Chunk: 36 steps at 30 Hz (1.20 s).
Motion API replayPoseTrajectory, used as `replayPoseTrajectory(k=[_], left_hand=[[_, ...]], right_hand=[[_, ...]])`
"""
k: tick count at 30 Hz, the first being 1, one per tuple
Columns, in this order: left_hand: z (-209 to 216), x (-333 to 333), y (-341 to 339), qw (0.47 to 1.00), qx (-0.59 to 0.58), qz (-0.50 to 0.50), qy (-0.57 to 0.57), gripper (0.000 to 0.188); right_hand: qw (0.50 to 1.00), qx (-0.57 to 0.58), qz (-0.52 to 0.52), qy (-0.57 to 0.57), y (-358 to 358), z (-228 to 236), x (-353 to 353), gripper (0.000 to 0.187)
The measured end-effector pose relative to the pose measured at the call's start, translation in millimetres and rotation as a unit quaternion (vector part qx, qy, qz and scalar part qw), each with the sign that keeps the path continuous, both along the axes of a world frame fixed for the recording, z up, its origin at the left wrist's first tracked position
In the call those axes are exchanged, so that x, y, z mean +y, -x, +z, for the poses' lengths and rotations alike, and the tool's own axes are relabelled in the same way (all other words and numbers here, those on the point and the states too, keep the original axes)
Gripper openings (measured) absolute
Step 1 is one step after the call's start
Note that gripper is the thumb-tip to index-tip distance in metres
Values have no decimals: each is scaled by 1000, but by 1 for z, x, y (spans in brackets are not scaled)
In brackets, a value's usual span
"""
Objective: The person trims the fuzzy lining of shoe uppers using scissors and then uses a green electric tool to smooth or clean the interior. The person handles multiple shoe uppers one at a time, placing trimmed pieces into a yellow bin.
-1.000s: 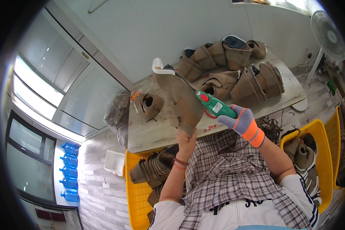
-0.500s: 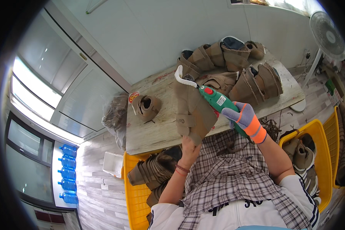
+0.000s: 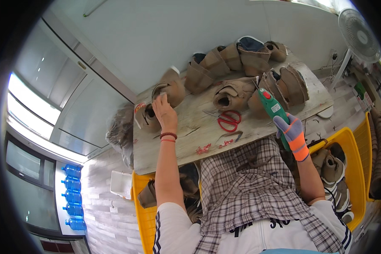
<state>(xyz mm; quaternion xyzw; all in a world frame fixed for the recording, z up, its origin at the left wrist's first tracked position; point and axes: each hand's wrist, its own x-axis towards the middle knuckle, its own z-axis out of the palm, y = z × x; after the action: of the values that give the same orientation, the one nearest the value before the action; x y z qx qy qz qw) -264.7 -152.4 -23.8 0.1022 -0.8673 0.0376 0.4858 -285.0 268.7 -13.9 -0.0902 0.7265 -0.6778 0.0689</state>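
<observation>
My left hand, bare with red bands at the wrist, reaches to the table's far left. Its fingers rest on a brown shoe upper with a white edge, which leans up beside another brown upper. In my right hand, in a grey and orange glove, is a green handheld power tool with a red button and a thin tip. The tool points up and away, over the table's right part, close to a brown upper. Red-handled scissors lie on the table between my hands.
More brown uppers line the back of the worn table. Yellow crates with shoe parts stand at both sides of me. A white fan is at the far right, a plastic bag at the table's left end.
My left hand has carried the shoe upper from the table's middle to the far left. The power tool has moved right, away from it. The scissors have come into sight.
</observation>
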Motion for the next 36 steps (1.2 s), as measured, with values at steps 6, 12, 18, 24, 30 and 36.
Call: replayPoseTrajectory(k=[6, 12, 18, 24, 30, 36], left_hand=[[-49, 114, 40, 948, -99, -294, -77, 31], [-55, 125, 68, 942, -247, -224, -31, 27], [21, 87, 20, 615, 4, -417, -669, 25], [51, 34, -59, 266, 110, -449, -846, 33], [38, 23, -88, 208, 105, -389, -891, 36], [19, 17, -95, 150, 113, -374, -908, 36]], right_hand=[[998, -26, -51, 38, -1, -17, 27, 29], [998, -25, -55, 19, -2, -21, 28, 30], [993, 71, -53, -73, -2, -23, 23, 38], [933, 307, 11, -185, -15, -2, -8, 49], [831, 479, 11, -283, -19, -3, -14, 58], [818, 498, 24, -287, -20, -8, -14, 59]])
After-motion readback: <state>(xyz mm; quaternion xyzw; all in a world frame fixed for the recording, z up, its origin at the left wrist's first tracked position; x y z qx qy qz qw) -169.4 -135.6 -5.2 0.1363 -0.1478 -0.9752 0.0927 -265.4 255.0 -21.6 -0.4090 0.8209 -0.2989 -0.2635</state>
